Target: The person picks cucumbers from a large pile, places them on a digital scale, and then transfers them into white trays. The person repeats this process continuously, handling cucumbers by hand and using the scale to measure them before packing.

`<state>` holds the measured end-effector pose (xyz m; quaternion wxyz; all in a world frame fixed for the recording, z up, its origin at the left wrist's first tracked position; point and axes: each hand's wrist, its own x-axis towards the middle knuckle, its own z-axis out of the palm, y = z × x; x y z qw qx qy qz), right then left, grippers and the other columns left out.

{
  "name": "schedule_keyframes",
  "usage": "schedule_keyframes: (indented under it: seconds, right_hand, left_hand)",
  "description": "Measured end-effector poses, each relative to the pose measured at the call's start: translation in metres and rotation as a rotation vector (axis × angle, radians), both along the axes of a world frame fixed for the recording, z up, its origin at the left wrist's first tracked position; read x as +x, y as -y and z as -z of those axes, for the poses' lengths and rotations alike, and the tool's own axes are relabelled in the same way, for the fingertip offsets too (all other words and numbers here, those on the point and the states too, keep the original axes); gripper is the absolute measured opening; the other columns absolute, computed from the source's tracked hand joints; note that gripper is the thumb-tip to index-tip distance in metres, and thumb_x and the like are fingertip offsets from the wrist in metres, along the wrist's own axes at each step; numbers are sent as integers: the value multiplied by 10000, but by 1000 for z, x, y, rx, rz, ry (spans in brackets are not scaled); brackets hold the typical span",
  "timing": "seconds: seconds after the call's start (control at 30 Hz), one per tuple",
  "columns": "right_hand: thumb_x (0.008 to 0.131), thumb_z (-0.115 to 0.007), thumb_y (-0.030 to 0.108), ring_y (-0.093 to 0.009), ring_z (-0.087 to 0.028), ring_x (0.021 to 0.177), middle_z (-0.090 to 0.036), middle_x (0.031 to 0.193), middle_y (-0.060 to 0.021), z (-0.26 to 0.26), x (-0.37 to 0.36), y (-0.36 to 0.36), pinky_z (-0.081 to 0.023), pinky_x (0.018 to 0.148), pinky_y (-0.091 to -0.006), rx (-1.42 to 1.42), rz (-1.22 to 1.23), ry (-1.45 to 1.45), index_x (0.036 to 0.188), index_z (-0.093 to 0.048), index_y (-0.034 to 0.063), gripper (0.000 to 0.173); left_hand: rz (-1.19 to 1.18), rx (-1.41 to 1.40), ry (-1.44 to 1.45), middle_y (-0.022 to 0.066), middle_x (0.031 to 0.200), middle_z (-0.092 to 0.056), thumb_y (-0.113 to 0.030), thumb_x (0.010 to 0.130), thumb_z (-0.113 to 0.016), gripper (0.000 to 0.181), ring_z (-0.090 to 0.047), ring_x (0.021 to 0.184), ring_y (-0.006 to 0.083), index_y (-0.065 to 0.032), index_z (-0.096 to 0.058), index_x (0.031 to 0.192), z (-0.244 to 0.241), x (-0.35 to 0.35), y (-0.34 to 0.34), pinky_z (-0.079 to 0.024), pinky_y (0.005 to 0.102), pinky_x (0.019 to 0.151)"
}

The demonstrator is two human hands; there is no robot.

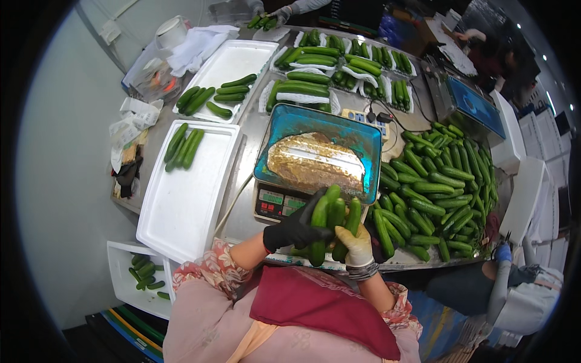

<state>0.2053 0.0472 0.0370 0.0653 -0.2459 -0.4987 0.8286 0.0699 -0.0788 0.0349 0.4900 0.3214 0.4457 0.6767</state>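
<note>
My left hand (pixel 297 227), in a black glove, grips several green cucumbers (pixel 319 218) from the left, just in front of the scale. From the right, my right hand (pixel 357 245), in a pale glove with a grey cuff, holds cucumbers of the same bunch. Behind them stands a digital scale with a worn blue pan (pixel 317 154); no produce lies on the pan. Right of my hands is a large heap of cucumbers (pixel 435 190). To the left, a white foam tray (pixel 181 204) holds several cucumbers near its far end.
Another foam tray (pixel 227 59) with cucumbers lies farther back. Netted cucumber packs (pixel 304 86) stand behind the scale, near a power strip (pixel 363 119). A foam box (pixel 113 263) sits low left. Co-workers' gloved hands (pixel 283 16) and a person (pixel 513 286) at right are nearby.
</note>
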Motion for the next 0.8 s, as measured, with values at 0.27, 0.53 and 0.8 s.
schedule_keyframes:
  seconds: [0.27, 0.53, 0.8]
  right_hand:
    - [754, -720, 136, -173, -591, 1006, -618, 1117, -105, -6, 11, 12, -461, 877, -292, 485, -72, 197, 1272, -478, 33, 581]
    - [802, -679, 92, -92, -591, 914, -610, 1139, -59, 8, 101, -41, -499, 614, -186, -11, 146, 206, 1239, -525, 25, 469]
    - [689, -733, 260, -318, -576, 1021, -589, 1123, -160, 55, 122, -31, -448, 894, -367, 1000, 86, 540, 1039, -643, 63, 412]
  left_hand:
    - [57, -124, 549, 77, 1273, -476, -144, 800, -668, 699, -496, 1154, 192, -77, -294, 1387, 28, 17, 11, -421, 345, 965]
    - [261, -290, 179, 63, 1120, -524, -203, 755, -720, 711, -520, 1000, 149, -41, -347, 1339, 6, 17, -9, -442, 324, 856]
    - [478, -356, -1021, 243, 1049, -577, -337, 714, -676, 849, -592, 926, 380, -5, -270, 1381, -20, 47, -68, -479, 457, 765]
